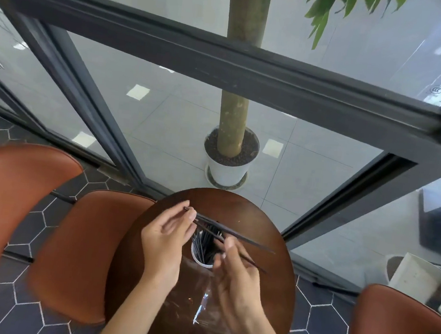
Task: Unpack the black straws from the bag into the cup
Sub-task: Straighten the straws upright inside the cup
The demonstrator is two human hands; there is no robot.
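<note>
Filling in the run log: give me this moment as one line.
left hand: pinches black straws | right hand: pinches same straws | over cup, partly filled | bag on table

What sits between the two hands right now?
In the head view, the white cup, already holding black straws, stands between left hand and right hand.

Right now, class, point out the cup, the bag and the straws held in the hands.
cup (206,265), head view, on its white near rim.
bag (196,293), head view, on the clear plastic lying on the table.
straws (244,239), head view, on the shaft between the hands.
</note>
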